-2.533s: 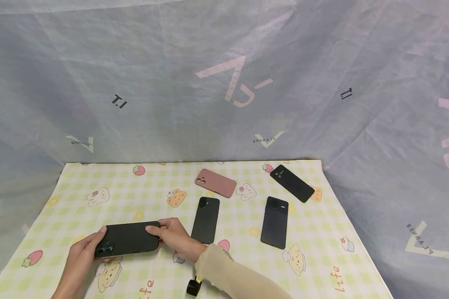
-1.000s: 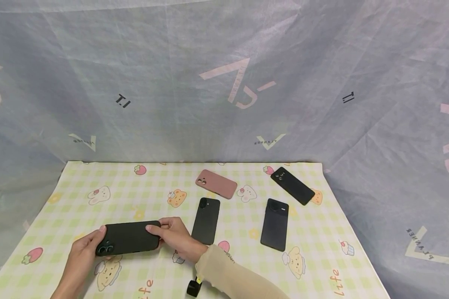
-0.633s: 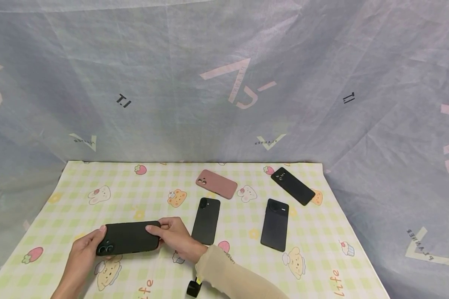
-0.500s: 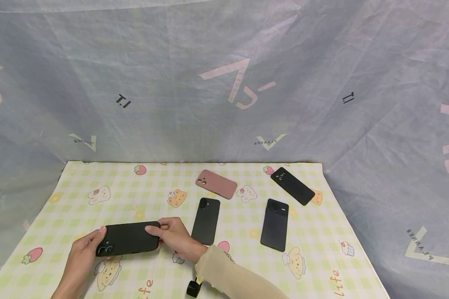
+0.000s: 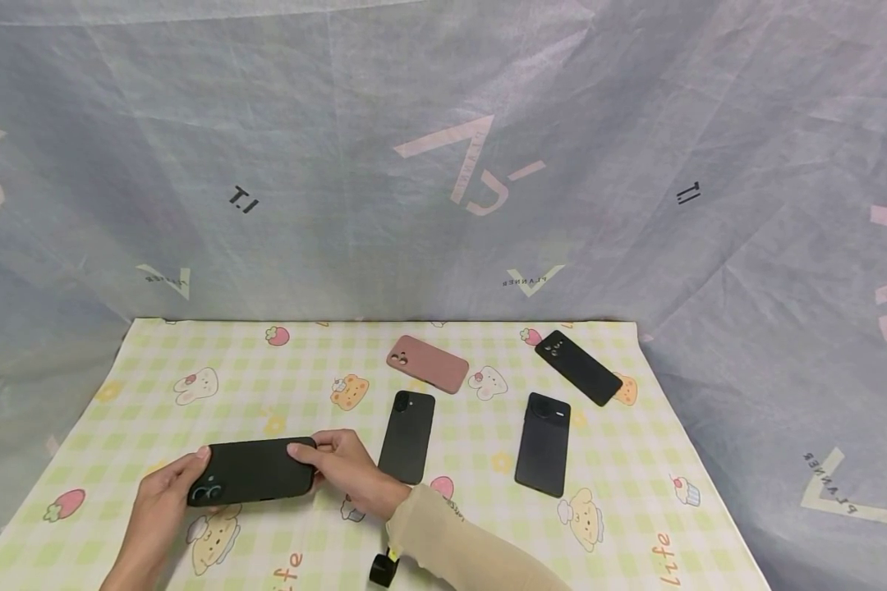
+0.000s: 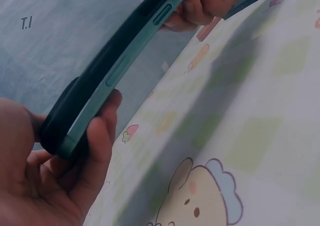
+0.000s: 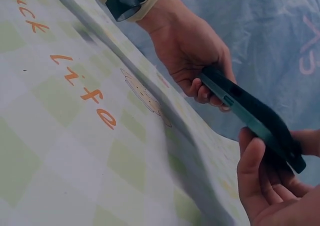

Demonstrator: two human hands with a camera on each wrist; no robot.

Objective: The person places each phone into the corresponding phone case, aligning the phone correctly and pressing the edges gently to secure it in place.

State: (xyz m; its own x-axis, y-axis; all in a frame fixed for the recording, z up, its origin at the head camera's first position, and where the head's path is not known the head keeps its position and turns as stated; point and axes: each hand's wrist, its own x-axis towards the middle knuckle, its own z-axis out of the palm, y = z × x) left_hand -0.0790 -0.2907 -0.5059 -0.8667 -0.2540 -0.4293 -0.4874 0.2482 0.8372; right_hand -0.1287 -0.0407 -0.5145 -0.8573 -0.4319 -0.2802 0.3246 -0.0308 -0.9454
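A phone in a black case (image 5: 255, 470) is held level above the cloth, camera end to the left. My left hand (image 5: 161, 497) grips that end, thumb on top and fingers beneath. At the opposite end my right hand (image 5: 351, 468) pinches the case, its thumb on the black back. From the left wrist view, the phone's teal side (image 6: 110, 83) with its buttons shows below the black case, which looks bowed. The right wrist view shows the same teal edge (image 7: 235, 106) between both hands. The phone's screen is hidden.
A dark grey phone (image 5: 406, 435) lies just beyond my right hand. Farther back is a pink one (image 5: 427, 364); to the right lie a dark blue phone (image 5: 543, 444) and a black one (image 5: 578, 368). The checked tablecloth (image 5: 266, 369) ends at a grey curtain (image 5: 443, 164).
Both hands keep their grip in almost the same place; the held phone's tilt varies very slightly. The head view has shifted a little since the oldest frame. The other phones stay put.
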